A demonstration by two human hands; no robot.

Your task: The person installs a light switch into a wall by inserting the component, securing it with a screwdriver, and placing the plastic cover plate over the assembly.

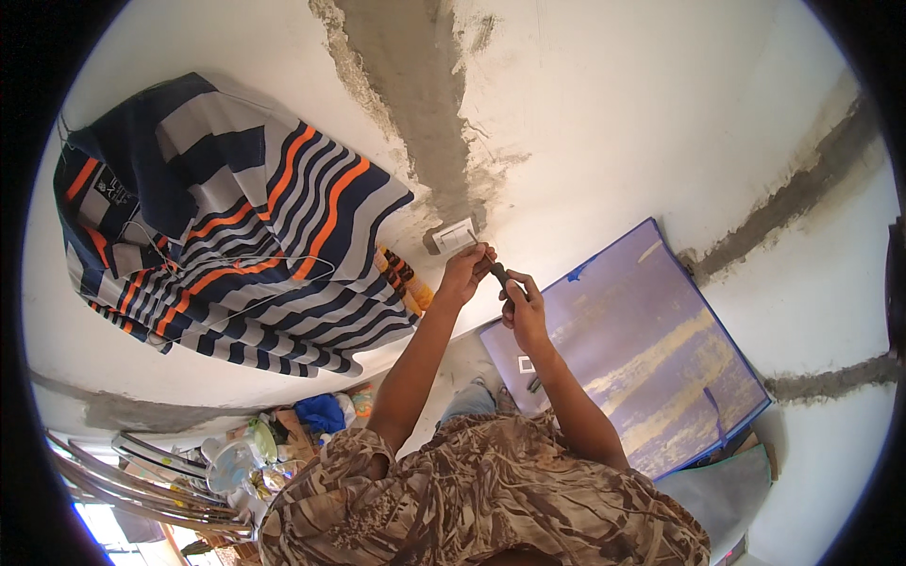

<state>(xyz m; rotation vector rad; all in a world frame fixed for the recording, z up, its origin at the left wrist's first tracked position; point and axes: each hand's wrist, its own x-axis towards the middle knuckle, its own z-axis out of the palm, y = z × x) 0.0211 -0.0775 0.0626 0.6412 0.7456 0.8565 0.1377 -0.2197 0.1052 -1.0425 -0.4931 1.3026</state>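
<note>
Screwdriver [500, 273] with a dark handle and a thin shaft sits between my two hands, in front of the wall, its shaft slanting up and to the left. My right hand [525, 311] is curled closed around the handle. My left hand [461, 275] is drawn in narrow, thumb and fingers pinched on the shaft just below a white, rectangular plastic wall plate [454, 237]. The shaft's end is right by the plate's right side; I cannot tell whether it touches.

The plate sits at the foot of a rough, grey cement strip [406, 85] that runs up the white wall [613, 104]. To my left hangs a collared shirt [236, 236] striped in navy, grey and orange, with a thin wire hanger [330, 267] across its front. A yellow, orange and black patterned cloth-like thing [406, 280] shows past its right edge.

Beyond my right forearm, a large lilac panel [651, 330] with blue edging and worn yellowish streaks reaches out to the right. On its near left part I see a small white square frame [526, 363], with a small dark object [535, 385] just beside it. Down to my left, a crumpled bright blue bag [319, 413] lies in clutter near some long, curved strips [151, 486].
</note>
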